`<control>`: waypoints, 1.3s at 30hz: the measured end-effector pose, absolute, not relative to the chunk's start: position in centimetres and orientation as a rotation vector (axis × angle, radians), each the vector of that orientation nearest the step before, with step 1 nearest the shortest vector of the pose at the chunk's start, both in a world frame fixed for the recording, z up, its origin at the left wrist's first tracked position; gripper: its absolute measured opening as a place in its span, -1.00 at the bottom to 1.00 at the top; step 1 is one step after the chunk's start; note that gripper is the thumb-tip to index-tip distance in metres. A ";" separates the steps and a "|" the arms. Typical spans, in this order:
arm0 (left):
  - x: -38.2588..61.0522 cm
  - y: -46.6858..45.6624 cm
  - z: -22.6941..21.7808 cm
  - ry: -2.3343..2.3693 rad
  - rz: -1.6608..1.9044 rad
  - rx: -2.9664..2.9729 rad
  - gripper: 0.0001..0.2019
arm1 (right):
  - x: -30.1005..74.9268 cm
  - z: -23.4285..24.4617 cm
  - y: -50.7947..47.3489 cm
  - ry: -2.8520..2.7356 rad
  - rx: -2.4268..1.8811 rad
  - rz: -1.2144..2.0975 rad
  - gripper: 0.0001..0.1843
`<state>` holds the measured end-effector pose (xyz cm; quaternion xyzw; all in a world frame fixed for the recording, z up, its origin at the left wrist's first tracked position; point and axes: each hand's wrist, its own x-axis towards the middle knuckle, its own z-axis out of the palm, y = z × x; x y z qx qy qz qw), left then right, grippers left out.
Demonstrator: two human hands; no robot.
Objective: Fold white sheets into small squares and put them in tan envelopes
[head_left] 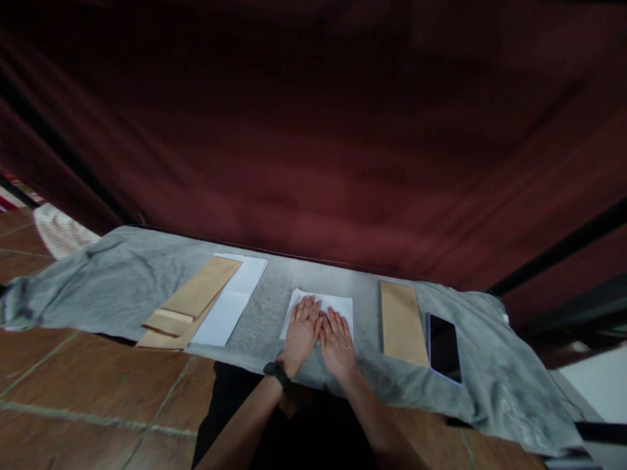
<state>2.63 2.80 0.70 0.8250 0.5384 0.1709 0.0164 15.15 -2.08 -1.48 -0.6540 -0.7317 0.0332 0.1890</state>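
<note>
A folded white sheet of paper (345,305) lies on the grey cloth in front of me. My left hand (302,329) rests flat on its left half, fingers stretched out, with a dark band on the wrist. Beside it my right hand (337,339) presses flat on the right half, and the thumbs meet in the middle. Neither hand grips anything. To the left, brown envelopes (203,284) overlap white sheets (238,303). A single brown envelope (402,323) lies to the right of my hands.
A phone (445,347) with a dark screen lies right of the single envelope. Grey cloth (122,281) covers the narrow table. Dark red fabric (313,189) hangs along the far edge, with black poles at both sides. The floor (98,385) is brown tile.
</note>
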 end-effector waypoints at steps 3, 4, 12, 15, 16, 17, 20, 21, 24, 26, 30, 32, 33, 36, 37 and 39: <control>3.3 4.0 -0.3 1.708 0.474 2.528 -0.50 | 16.0 -2.4 -2.0 -2.034 -1.865 0.043 -0.47; 3.0 4.4 -0.6 1.738 0.466 2.518 -0.47 | 16.5 -2.6 -1.9 -1.996 -1.891 0.016 -0.47; 0.2 5.3 -1.6 1.909 0.509 2.491 -0.39 | 18.3 -2.4 -0.2 -1.732 -2.113 -0.064 -0.42; 0.4 5.3 -1.6 1.912 0.483 2.506 -0.40 | 15.9 -1.4 1.5 -1.796 -2.053 0.032 -0.42; 0.4 5.3 -1.5 1.904 0.466 2.512 -0.41 | 15.0 -1.2 2.1 -1.867 -1.990 0.084 -0.43; 0.4 5.3 -1.5 1.898 0.448 2.516 -0.42 | 14.2 -1.1 2.6 -1.911 -1.954 0.124 -0.43; 0.3 5.3 -1.4 1.901 0.414 2.514 -0.44 | 13.2 -1.3 3.6 -1.971 -1.922 0.183 -0.43; 0.3 5.3 -1.4 1.905 0.412 2.510 -0.44 | 13.3 -1.6 3.6 -1.969 -1.932 0.177 -0.42; 0.3 5.3 -1.3 1.909 0.440 2.483 -0.43 | 14.9 -2.4 3.0 -1.928 -1.973 0.100 -0.38; 0.4 5.3 -1.3 1.905 0.479 2.458 -0.42 | 16.3 -2.9 2.3 -1.886 -1.990 0.022 -0.35; 0.6 5.2 -1.4 1.930 0.553 2.413 -0.41 | 18.6 -3.4 0.7 -1.805 -2.006 -0.093 -0.33; 0.5 5.0 -1.4 1.967 0.581 2.391 -0.41 | 19.2 -3.4 0.0 -1.783 -2.015 -0.115 -0.33; 0.4 4.9 -1.4 1.985 0.594 2.380 -0.41 | 19.5 -3.4 -0.3 -1.776 -2.019 -0.120 -0.33; -0.1 4.4 -1.1 2.018 0.618 2.357 -0.42 | 19.8 -3.4 -0.9 -1.766 -2.024 -0.129 -0.34; -0.3 4.1 -0.9 2.021 0.616 2.358 -0.43 | 19.8 -3.3 -1.0 -1.766 -2.023 -0.130 -0.34; -0.6 3.5 -0.4 2.019 0.598 2.361 -0.46 | 19.8 -3.3 -1.0 -1.770 -2.019 -0.135 -0.35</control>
